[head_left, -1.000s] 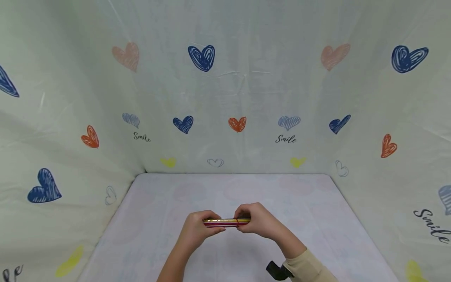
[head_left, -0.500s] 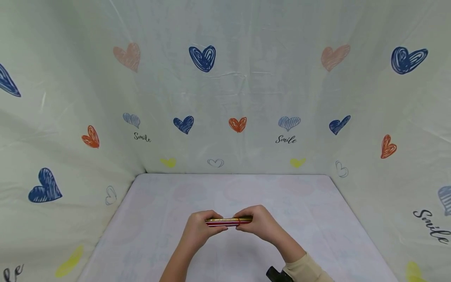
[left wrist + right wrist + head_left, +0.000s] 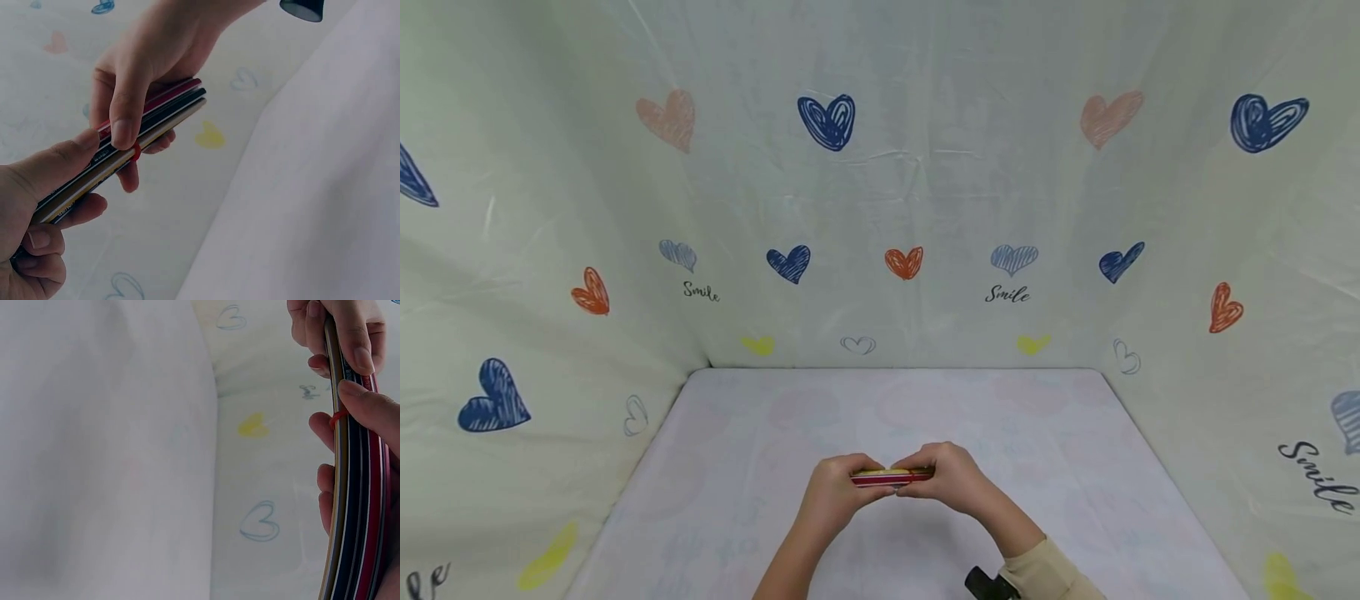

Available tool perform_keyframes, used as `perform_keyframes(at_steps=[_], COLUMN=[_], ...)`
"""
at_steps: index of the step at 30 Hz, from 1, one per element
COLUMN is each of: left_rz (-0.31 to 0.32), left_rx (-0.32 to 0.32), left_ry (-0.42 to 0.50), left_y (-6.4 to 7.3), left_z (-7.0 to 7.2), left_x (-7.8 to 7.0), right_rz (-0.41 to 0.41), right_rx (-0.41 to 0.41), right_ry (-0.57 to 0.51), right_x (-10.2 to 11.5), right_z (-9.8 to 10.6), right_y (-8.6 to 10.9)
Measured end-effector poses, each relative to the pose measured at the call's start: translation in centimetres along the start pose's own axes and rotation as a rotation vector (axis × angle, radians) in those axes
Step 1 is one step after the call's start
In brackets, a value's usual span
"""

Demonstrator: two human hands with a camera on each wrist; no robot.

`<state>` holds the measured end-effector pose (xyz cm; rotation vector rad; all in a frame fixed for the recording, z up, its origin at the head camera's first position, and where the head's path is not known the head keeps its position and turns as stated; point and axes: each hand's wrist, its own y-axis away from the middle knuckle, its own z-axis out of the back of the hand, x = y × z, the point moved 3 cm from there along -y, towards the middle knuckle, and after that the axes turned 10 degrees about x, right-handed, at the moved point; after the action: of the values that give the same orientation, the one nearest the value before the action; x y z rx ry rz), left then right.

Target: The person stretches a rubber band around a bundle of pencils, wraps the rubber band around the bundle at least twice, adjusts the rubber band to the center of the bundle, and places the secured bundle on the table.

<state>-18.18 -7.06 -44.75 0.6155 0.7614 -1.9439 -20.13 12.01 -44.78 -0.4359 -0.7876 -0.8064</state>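
Observation:
A bundle of striped pencils (image 3: 886, 480) in red, dark and gold is held level over the table, between both hands. My left hand (image 3: 837, 493) grips one end, thumb along the near side and fingers beneath. From the other side my right hand (image 3: 953, 478) pinches the bundle, thumb opposite the fingers. A red rubber band (image 3: 136, 152) circles the pencils right by the right thumb. In the right wrist view the same band (image 3: 338, 417) crosses the gold pencil (image 3: 341, 462). The thumbs of both hands lie close together; each palm hides part of the bundle.
The pale table (image 3: 760, 417) spreads under the hands, with its back edge against a hanging cloth (image 3: 880, 317) printed with hearts and "Smile". Cloth also rises at both sides. A black device (image 3: 988, 583) sits by the right sleeve (image 3: 1048, 571).
The hands have come closer together along the bundle, the left one shifting to the right. Less of the pencils shows between them, and the band is now mostly covered in the head view.

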Motion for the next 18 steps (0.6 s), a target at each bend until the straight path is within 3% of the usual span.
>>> perform_keyframes(at_steps=[4, 10, 18], left_rz=[-0.01, -0.031, 0.015], left_rx=[-0.008, -0.004, -0.009], left_ry=[-0.002, -0.016, 0.031], left_y=[0.0, -0.07, 0.25], left_z=[-0.38, -0.79, -0.42], left_x=[0.0, -0.04, 0.62], right_rz=[0.002, -0.036, 0.017], right_rx=[0.041, 0.017, 0.044], right_ry=[0.007, 0.059, -0.197], right_x=[-0.37, -0.59, -0.67], right_z=[-0.22, -0.06, 0.59], right_y=[0.0, 0.28, 0.98])
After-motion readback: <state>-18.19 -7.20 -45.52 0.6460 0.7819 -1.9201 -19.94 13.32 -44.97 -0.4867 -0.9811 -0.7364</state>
